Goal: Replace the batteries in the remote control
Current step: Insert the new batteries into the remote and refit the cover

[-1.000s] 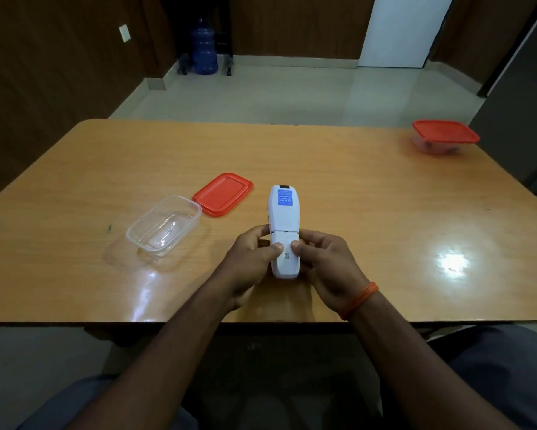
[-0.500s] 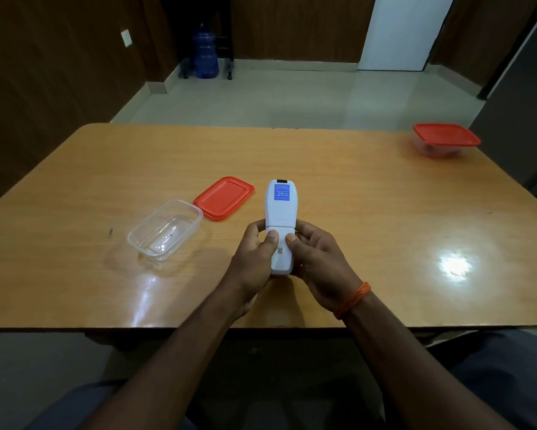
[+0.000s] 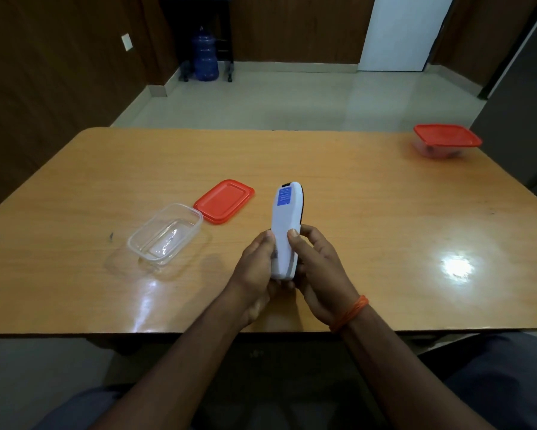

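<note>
1. Since a moment ago, the white plastic remote control (image 3: 284,231) has rolled onto its side edge, its dark front now showing.
2. Left hand (image 3: 258,268) and right hand (image 3: 318,274) both clamp its lower half, above the table's near edge.
3. Left of the hands: a clear plastic container (image 3: 165,232), lid off, and a red rectangular lid (image 3: 223,200).
4. Far right: a red-lidded container (image 3: 445,140) on the wooden table (image 3: 385,212).

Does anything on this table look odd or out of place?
Nothing looks spilled or broken. The clear container sits open with its red lid beside it; both hands hold the remote.
</note>
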